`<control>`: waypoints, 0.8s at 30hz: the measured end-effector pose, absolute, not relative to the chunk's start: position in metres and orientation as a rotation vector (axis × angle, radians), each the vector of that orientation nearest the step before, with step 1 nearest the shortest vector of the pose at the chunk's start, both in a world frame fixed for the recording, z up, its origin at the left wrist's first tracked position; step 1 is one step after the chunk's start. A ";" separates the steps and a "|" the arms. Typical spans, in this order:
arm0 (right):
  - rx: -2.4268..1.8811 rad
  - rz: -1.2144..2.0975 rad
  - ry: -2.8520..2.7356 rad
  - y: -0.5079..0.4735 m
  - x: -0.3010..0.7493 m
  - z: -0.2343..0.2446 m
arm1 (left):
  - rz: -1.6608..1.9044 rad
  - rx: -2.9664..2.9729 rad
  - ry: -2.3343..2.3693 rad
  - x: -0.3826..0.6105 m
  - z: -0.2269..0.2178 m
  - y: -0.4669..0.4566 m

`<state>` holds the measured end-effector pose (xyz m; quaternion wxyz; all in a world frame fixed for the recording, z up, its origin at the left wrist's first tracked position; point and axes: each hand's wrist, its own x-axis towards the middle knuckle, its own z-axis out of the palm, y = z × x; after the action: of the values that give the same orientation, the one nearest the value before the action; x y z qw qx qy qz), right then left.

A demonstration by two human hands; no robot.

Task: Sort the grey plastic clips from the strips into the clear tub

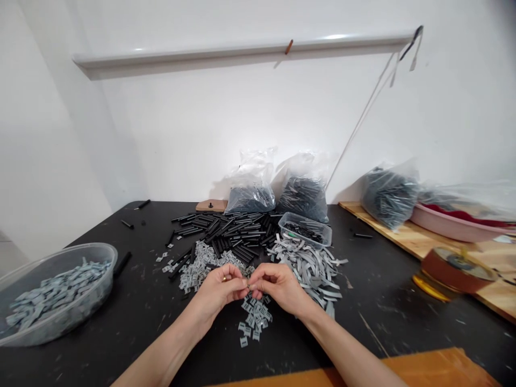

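Note:
My left hand (pixel 224 287) and my right hand (pixel 278 285) meet fingertip to fingertip over the middle of the black table. Both are closed in a pinch; whatever sits between the fingers is too small to make out. Just below them lie small grey slotted plastic pieces (pixel 257 318). A larger heap of light grey clips (pixel 198 267) spreads beside my left hand. Grey curved strips (pixel 312 263) are piled to the right of my right hand. Behind both hands, black rods (pixel 237 228) lie in a loose heap.
A clear tub (pixel 108 263) of grey pieces stands at left. A small clear box (pixel 306 228) holds dark parts. Plastic bags (pixel 252 185) of black parts lean near the wall. At right are a tape roll (pixel 457 271), a wooden board (pixel 397 236) and a pink basin (pixel 451 223).

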<state>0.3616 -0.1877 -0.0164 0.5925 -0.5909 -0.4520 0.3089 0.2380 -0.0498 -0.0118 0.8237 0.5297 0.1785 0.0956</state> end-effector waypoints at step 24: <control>-1.233 0.627 -1.050 -0.189 0.358 -0.002 | 0.203 0.981 0.178 0.241 -0.018 -0.048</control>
<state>0.3578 -0.1892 -0.0022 0.6460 -0.5420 -0.4614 0.2756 0.2412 -0.0480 -0.0182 0.8734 0.4696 0.0853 0.0972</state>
